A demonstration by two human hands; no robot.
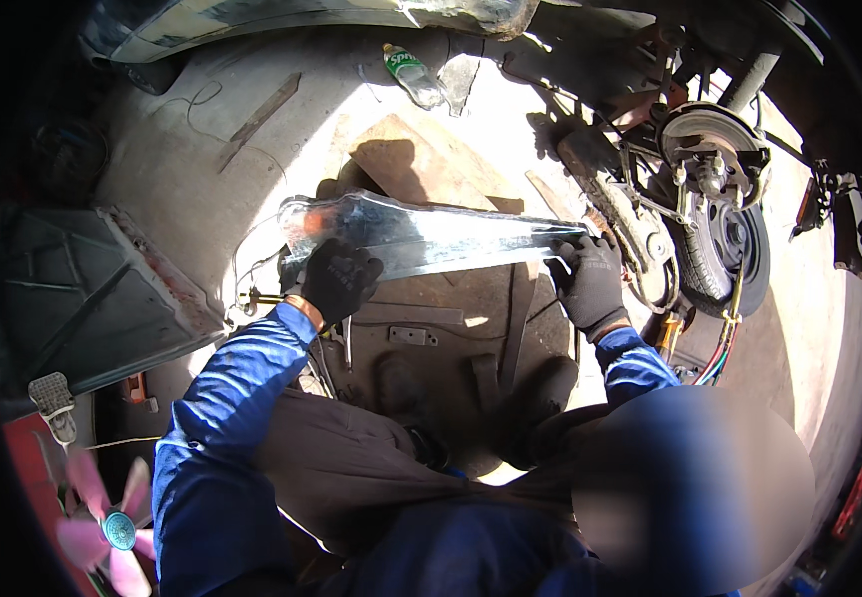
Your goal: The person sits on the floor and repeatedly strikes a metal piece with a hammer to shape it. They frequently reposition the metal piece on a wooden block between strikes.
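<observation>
A long, shiny sheet metal panel [431, 237] lies crosswise in front of me, broad at its left end and tapering to the right. My left hand [339, 283], in a dark glove, is closed on the near edge close to the broad end. The narrow right end is gripped by my right hand [592, 281], also gloved, its fingers bent over the tip. Beneath the panel are brown boards [471, 308] on the floor. A small metal plate with holes [411, 336] rests there, nearer to me.
To the right stand a wheel with a tire [728, 249] and a brake drum assembly [712, 149]. A dark ribbed panel [63, 289] is at the left, above a pink-bladed fan [117, 530]. Farther off lie a green-labelled plastic bottle [413, 76] and a flat strip [260, 117].
</observation>
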